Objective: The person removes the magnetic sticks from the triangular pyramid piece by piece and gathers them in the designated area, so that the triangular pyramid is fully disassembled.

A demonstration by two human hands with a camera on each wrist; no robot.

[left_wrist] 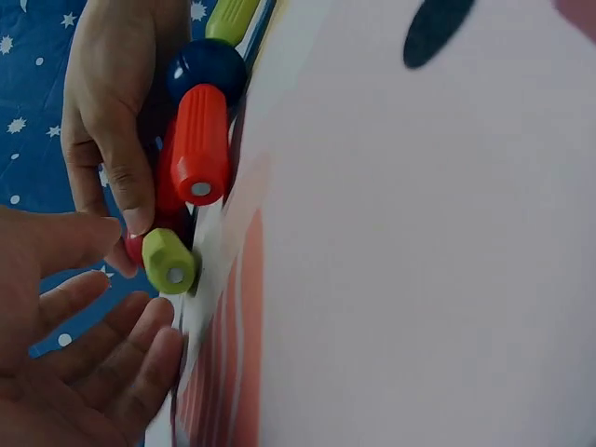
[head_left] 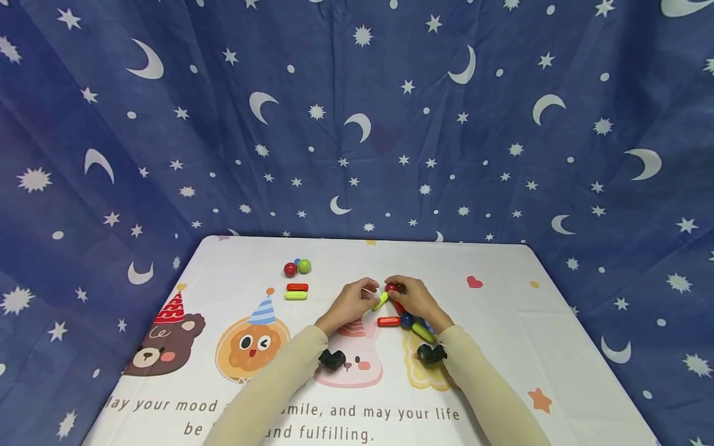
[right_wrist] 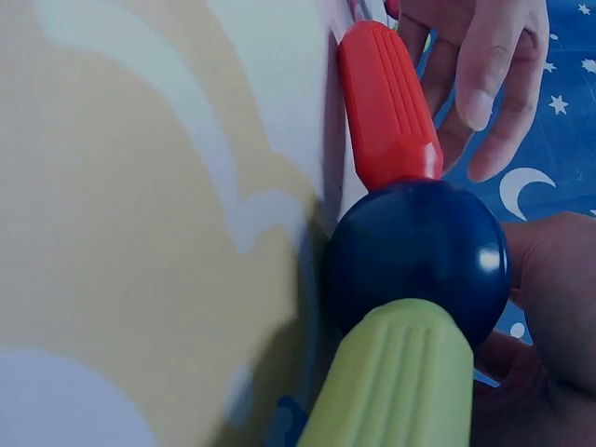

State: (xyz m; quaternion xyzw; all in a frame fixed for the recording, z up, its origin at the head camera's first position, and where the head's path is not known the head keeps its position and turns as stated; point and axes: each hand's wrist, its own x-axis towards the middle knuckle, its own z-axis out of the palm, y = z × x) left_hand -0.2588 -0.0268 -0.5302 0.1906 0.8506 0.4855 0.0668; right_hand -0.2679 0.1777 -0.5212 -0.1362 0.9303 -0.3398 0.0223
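My right hand [head_left: 417,298] grips a red ball [head_left: 391,288] at the corner of a joined group of balls and ribbed rods. From that ball a yellow-green rod [head_left: 381,301] points toward my left hand [head_left: 352,302]. The left wrist view shows the left fingers [left_wrist: 140,377] spread and relaxed beside the rod's end, with a gap between them. A dark blue ball [right_wrist: 419,261] joins a red rod [right_wrist: 386,102] and another yellow-green rod [right_wrist: 396,382]. A second red rod [left_wrist: 168,182] runs between the red and blue balls, partly hidden by the right hand.
Farther back on the left lie a loose red ball [head_left: 290,269], a green ball [head_left: 304,266] and a small blue piece [head_left: 297,262]. Just in front of them are a red rod [head_left: 297,287] and a yellow-green rod [head_left: 296,295]. A starry blue curtain [head_left: 357,124] hangs behind the white table [head_left: 491,347].
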